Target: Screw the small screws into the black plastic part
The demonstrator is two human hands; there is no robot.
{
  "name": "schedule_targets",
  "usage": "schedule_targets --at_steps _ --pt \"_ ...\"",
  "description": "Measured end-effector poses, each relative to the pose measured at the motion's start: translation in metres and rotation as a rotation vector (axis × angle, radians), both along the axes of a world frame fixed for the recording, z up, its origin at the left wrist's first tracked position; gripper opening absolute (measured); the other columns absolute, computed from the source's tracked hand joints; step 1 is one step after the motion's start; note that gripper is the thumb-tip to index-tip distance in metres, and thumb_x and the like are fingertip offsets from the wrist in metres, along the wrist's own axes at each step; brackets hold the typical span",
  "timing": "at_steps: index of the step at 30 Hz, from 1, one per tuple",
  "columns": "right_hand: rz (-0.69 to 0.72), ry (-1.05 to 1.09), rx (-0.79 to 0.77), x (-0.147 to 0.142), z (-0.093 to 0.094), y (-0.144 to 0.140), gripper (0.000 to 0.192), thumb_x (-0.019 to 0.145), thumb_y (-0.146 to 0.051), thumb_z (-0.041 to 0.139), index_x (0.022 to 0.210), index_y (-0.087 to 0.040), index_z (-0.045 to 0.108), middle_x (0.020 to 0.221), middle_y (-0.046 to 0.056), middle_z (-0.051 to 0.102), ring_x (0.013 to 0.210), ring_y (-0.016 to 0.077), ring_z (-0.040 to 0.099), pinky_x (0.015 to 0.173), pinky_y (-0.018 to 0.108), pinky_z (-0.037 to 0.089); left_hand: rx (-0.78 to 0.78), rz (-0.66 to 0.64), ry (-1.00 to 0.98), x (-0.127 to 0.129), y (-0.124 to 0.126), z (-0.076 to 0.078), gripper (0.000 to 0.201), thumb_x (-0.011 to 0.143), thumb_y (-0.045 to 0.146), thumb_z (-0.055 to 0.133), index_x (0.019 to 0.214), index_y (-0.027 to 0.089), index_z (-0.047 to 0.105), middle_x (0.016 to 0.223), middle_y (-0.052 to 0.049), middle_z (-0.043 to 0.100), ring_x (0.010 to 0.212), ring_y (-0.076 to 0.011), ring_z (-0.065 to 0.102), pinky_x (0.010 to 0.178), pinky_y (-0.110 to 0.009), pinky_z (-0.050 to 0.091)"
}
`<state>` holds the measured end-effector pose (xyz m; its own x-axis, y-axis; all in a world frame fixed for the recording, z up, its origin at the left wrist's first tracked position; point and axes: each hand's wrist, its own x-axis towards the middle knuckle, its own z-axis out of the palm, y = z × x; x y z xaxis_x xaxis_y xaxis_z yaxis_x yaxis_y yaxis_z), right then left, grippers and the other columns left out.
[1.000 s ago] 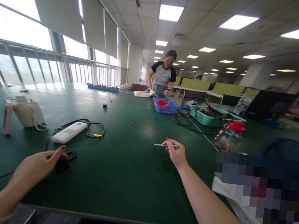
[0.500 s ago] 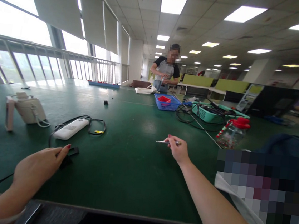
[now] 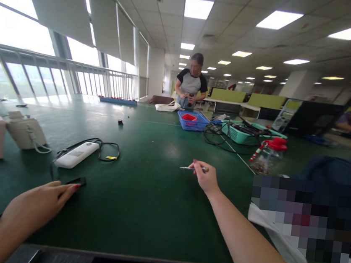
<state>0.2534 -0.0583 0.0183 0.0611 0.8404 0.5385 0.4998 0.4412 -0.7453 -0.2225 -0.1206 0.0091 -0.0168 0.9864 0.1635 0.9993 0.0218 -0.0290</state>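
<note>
Change noted: my left hand (image 3: 38, 206) has flattened lower over the small black part (image 3: 76, 181); the person across the table (image 3: 142, 203) now holds hands together.

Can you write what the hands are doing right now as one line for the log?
left hand: fingers on small black plug | right hand: pinching thin metal tool | surface: green table | nearby: white power strip

Both forearms are left bare, no sleeves being seen. Dark red polish is worn on the nails of the left hand (image 3: 35, 206) and the right hand (image 3: 205, 178). No rings are seen.
</note>
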Motion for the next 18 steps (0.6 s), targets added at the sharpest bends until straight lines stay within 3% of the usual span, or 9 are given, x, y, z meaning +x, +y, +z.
schedule_targets --at_steps 2,5,8,13,18 --pt "0.005 -0.002 -0.002 0.0 0.0 0.0 0.046 0.092 -0.051 0.048 0.069 -0.018 0.071 0.054 0.0 0.055 0.049 0.0133 0.049 0.049 0.026 0.035 -0.027 -0.05 -0.042 -0.01 0.008 0.007 0.05 0.094 0.044 0.028 0.097 0.026 0.075 0.096 -0.005 0.07 0.083 -0.0226 0.068 0.079 -0.033 0.048" --pt "0.008 0.006 -0.001 0.0 0.0 0.0 0.045 0.092 -0.051 0.049 0.069 -0.018 0.071 0.054 0.0 0.055 0.048 0.0132 0.048 0.048 0.026 0.035 0.044 -0.116 -0.208 -0.024 0.023 0.014 0.049 0.093 0.043 0.027 0.116 0.027 0.068 0.124 -0.002 0.066 0.11 -0.0211 0.062 0.097 -0.029 0.043" --pt "0.007 0.013 -0.01 0.0 -0.001 0.0 0.045 0.092 -0.05 0.049 0.069 -0.018 0.07 0.054 0.0 0.055 0.048 0.0132 0.047 0.048 0.026 0.034 -0.035 -0.192 -0.319 -0.026 0.037 0.02 0.045 0.089 0.044 0.041 0.126 0.029 0.061 0.134 0.003 0.062 0.122 -0.0209 0.056 0.103 -0.028 0.039" --pt "0.02 0.009 -0.024 0.001 -0.002 0.0 0.045 0.092 -0.05 0.048 0.069 -0.018 0.069 0.054 0.0 0.054 0.049 0.0136 0.048 0.049 0.026 0.035 -0.236 -0.184 -0.402 -0.013 0.054 0.025 0.05 0.079 0.043 0.056 0.124 0.024 0.063 0.116 0.0 0.072 0.103 -0.0224 0.067 0.089 -0.027 0.047" --pt "0.005 -0.004 -0.027 0.001 -0.002 0.0 0.044 0.092 -0.049 0.048 0.07 -0.018 0.07 0.055 0.0 0.056 0.05 0.0142 0.049 0.05 0.026 0.035 -0.238 -0.179 -0.316 -0.011 0.063 0.025 0.046 0.073 0.036 0.06 0.115 0.021 0.068 0.099 -0.004 0.076 0.091 -0.0232 0.069 0.081 -0.028 0.049"
